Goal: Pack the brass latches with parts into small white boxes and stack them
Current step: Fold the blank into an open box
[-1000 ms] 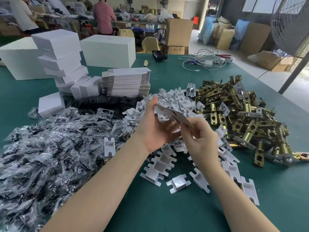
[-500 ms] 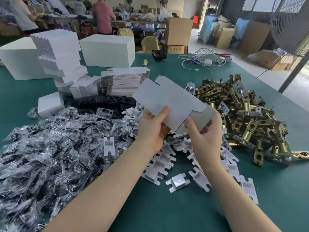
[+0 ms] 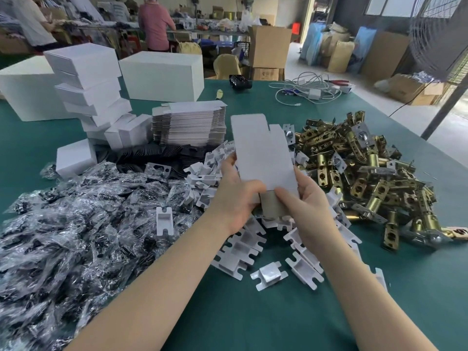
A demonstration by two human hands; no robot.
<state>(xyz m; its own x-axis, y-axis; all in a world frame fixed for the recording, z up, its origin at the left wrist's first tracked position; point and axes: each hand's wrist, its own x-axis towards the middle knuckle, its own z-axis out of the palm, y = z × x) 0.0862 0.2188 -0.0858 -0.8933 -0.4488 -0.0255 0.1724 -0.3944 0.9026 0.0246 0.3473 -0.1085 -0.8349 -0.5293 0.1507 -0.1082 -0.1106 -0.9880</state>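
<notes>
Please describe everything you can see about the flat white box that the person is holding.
The unfolded box is thin white card with a grey-brown inner side showing at its lower end. Its top edge has flaps with a notch between them. It stands nearly upright above the table, tilted slightly. The left hand grips its lower left edge, and the right hand pinches its lower right part. Nothing else touches it.

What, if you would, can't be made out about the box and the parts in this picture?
- Head view: whether the box blank is glued or printed on its far face, which is turned away.
- Its lower flap is partly covered by the left hand and the right hand.
- Contents of the clear bags: glare hides them.
- The bag pile is cut off by the left edge.
- Count of brass latches: they overlap.
</notes>
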